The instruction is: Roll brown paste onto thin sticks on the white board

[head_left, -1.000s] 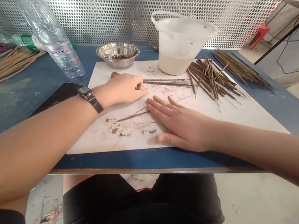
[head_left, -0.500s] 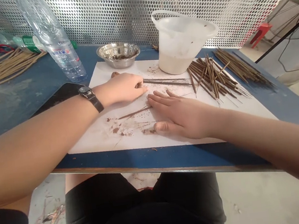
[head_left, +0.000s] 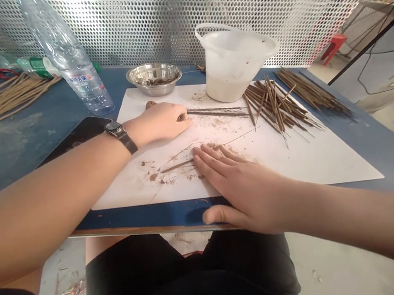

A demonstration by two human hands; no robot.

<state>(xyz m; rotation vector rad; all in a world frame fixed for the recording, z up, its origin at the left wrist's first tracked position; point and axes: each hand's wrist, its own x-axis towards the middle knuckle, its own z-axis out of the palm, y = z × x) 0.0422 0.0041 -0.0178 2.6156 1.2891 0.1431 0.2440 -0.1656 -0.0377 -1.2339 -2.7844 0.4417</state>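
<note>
My right hand point(head_left: 239, 180) lies flat with fingers stretched, its fingertips on a thin stick coated in brown paste point(head_left: 177, 166). The bare wire-like end of that stick point(head_left: 245, 135) sticks out beyond the fingers. My left hand point(head_left: 160, 121), with a watch on the wrist, rests curled on the white board point(head_left: 328, 160). Thin dark sticks point(head_left: 217, 112) run out to the right from beside its fingers; whatever is inside the curl is hidden. Behind that hand a brown lump point(head_left: 150, 105) partly shows. Brown crumbs point(head_left: 153, 177) are scattered on the board.
Coated brown sticks point(head_left: 274, 104) are piled at the board's right, with another bundle point(head_left: 314, 94) beyond. At the back stand a white bucket point(head_left: 226, 67), a metal bowl point(head_left: 154, 78) and a tall plastic bottle point(head_left: 75, 62). A perforated metal panel point(head_left: 152, 19) rises behind.
My right hand has slid toward me, its thumb now over the table's front edge, and the coated stick has moved nearer with it. My left hand has stayed in about the same place.
</note>
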